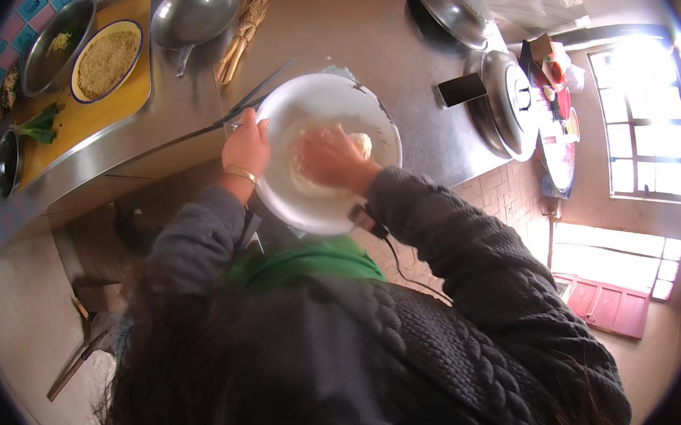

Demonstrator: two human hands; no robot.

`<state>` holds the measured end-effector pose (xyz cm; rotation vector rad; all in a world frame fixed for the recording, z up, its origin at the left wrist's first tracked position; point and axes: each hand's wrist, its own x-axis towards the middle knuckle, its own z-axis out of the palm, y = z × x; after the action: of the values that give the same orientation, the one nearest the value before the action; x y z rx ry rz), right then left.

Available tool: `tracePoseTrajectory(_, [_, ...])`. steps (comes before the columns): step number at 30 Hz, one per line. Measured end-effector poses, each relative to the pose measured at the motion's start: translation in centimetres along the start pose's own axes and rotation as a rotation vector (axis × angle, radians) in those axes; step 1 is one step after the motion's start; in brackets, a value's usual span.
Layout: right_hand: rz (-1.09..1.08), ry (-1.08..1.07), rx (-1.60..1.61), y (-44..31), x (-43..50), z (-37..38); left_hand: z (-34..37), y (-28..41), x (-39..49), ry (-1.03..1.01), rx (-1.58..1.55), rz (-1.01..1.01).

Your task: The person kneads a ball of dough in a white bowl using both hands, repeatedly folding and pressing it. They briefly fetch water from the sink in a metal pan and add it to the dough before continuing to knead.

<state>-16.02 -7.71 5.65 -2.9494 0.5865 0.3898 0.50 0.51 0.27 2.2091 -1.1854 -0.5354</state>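
Note:
A white enamel basin (335,216) with a chipped, dark-edged rim stands at the front of the steel countertop, close to my body. My left hand (246,145), with a gold bangle on the wrist, grips the basin's left rim, thumb up over the edge. Inside, a lump of pale dough (362,144) lies near the middle. My right hand (326,156) bears down on the dough with its fingers closed into it; motion blurs the fingers and the palm side is hidden. Behind the basin's left rim, thin dark metal tongs or rods (257,92) lie on the counter.
At left, a yellow board (139,93) bears an enamel bowl of crumbly filling (107,60), a metal basin (39,66) and green leaves (40,124). A wok (194,13) and straw whisk (246,35) lie behind. Rightward are a smartphone (461,90), a lidded pot (507,104) and a steel bowl (459,8).

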Motion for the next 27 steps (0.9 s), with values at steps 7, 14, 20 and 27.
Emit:
tracePoseTrajectory(7, [-0.139, 0.419, 0.163, 0.3, -0.1, 5.9, 0.1, 0.2, -0.3, -0.015, 0.007, -0.048])
tracePoseTrajectory(14, [-0.205, 0.251, 0.261, 2.6, 4.6, 4.5, 0.5, -0.1, -0.3, 0.138, -0.048, 0.091])
tracePoseTrajectory(20, [-0.17, 0.034, 0.31, 3.0, 6.5, 3.6, 0.4, -0.1, -0.4, 0.082, -0.021, 0.047])
tracePoseTrajectory(27, [-0.014, -0.208, 0.35, 1.9, 6.6, 1.2, 0.2, 0.0, -0.3, 0.043, -0.042, 0.006])
